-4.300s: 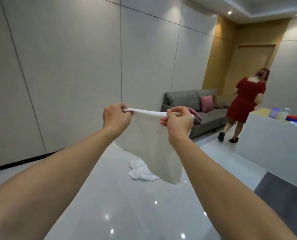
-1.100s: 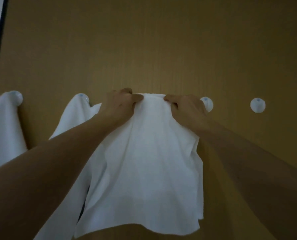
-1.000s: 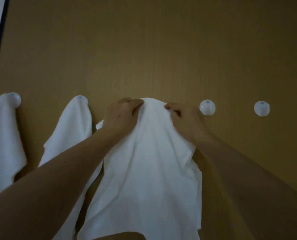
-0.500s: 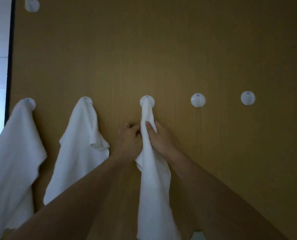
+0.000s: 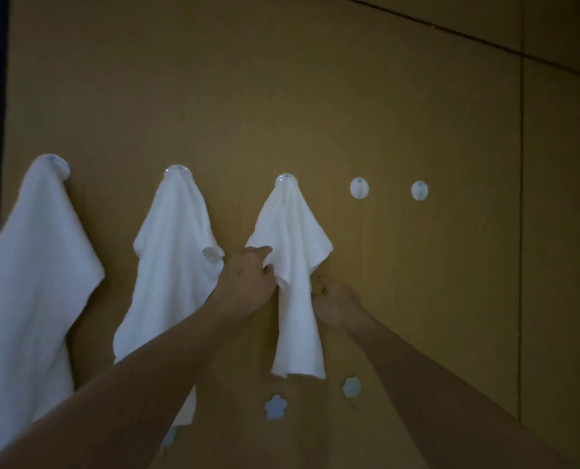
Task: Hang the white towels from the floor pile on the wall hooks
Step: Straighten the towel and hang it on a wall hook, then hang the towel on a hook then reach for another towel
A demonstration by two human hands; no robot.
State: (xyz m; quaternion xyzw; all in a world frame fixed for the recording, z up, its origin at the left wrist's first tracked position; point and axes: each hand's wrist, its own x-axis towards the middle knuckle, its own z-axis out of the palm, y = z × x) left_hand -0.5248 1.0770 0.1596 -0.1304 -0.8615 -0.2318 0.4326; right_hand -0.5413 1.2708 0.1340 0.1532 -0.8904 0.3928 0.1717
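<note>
Brown wall panel (image 5: 282, 96) fills my view. My left hand (image 5: 248, 286) pinches the third towel (image 5: 293, 265), hung on its hook (image 5: 286, 179); at its three o'clock, my right hand (image 5: 336, 302) curls loosely, gripping nothing I can see.

Both bare forearms are raised from the lower edge of the view toward the far wall. The left hand (image 5: 248, 282) is held higher, back of the hand turned to the camera, with its thumb and fingers pinched on the left fold of the third towel (image 5: 295, 265). The right hand (image 5: 332, 299) is held lower, just right of that towel, fingers loosely curled; whether cloth is touched cannot be told.
</note>
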